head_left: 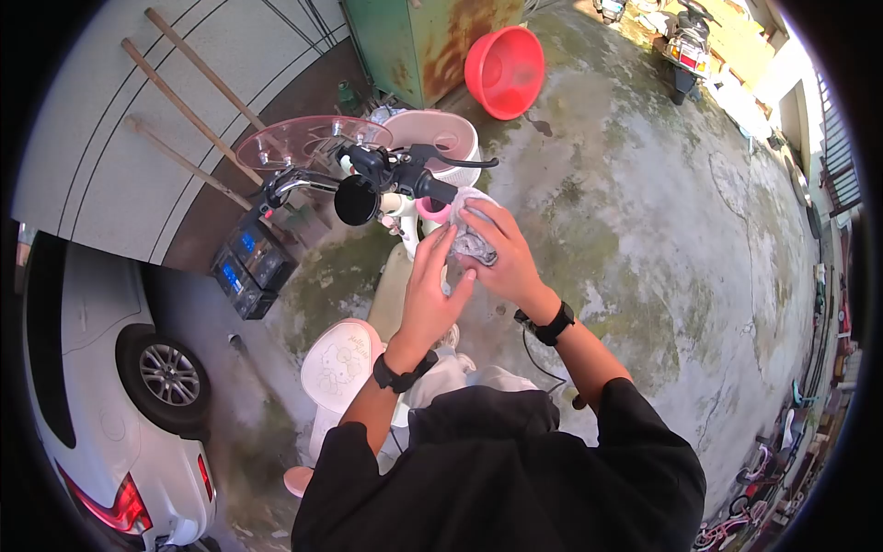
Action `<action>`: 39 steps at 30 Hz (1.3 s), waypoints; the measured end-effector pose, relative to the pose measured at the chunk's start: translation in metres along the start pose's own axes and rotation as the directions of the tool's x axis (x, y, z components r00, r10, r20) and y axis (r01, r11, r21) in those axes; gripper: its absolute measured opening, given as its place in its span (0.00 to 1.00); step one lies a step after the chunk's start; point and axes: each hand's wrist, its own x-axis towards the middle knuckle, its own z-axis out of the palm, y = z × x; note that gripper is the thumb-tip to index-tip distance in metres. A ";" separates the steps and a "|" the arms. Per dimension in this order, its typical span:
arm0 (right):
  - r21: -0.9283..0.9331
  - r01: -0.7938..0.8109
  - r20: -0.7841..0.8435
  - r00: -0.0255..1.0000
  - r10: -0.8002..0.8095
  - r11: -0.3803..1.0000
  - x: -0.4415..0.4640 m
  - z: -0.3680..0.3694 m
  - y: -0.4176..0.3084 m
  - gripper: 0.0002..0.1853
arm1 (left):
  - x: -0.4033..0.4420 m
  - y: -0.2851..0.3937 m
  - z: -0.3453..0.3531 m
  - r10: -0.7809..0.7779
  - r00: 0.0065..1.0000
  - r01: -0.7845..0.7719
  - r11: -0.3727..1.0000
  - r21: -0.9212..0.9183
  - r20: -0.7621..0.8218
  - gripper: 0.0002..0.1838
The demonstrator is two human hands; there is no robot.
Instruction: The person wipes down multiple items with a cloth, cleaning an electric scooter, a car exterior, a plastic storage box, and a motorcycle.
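My right hand (508, 258) is closed on a crumpled greyish-white cloth (472, 247), at the end of the black handlebar grip (436, 189) of a pink and white electric scooter. My left hand (430, 293) is beside it, fingers stretched out, its fingertips close to the cloth; whether they touch it I cannot tell. Ahead of the grip is the black brake lever (464, 163). A round black mirror or gauge (357, 200) sits mid-handlebar, below a clear pink windshield (308, 138). Lower left is the scooter's white seat (340, 366) with a cartoon cat print.
A red basin (505, 74) leans near a rusty green cabinet (441, 46). On the left, a white car (101, 386) is parked near a black battery pack (253, 267) and wooden poles (189, 87) against the wall. Another scooter (687, 51) stands far right on stained concrete (635, 276).
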 end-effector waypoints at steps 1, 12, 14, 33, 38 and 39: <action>-0.020 -0.002 -0.025 1.000 0.001 1.000 0.007 -0.001 0.006 0.39 | 0.012 -0.002 0.002 0.036 0.999 -0.037 0.999 0.039 0.007 0.35; -0.170 -0.110 0.359 0.919 0.165 0.979 0.095 0.033 0.064 0.28 | 0.084 -0.082 -0.005 -0.212 0.977 0.207 0.973 -0.105 -0.034 0.23; -0.076 -0.086 0.408 0.906 0.109 0.993 0.111 0.032 0.080 0.25 | 0.096 -0.084 -0.014 -0.240 0.971 0.239 0.967 -0.092 0.000 0.21; 0.447 0.112 0.607 0.691 -0.393 0.888 0.150 -0.072 0.165 0.29 | 0.147 0.021 0.061 -0.461 0.877 0.480 0.858 0.183 -0.137 0.13; 0.546 0.035 0.476 0.810 -0.344 0.837 0.187 -0.041 0.191 0.32 | 0.171 0.033 0.103 -0.369 0.835 0.498 0.822 0.276 -0.408 0.33; 0.523 0.020 0.497 0.805 -0.324 0.852 0.191 -0.029 0.190 0.30 | 0.175 0.027 0.111 -0.367 0.835 0.518 0.775 0.362 -0.410 0.39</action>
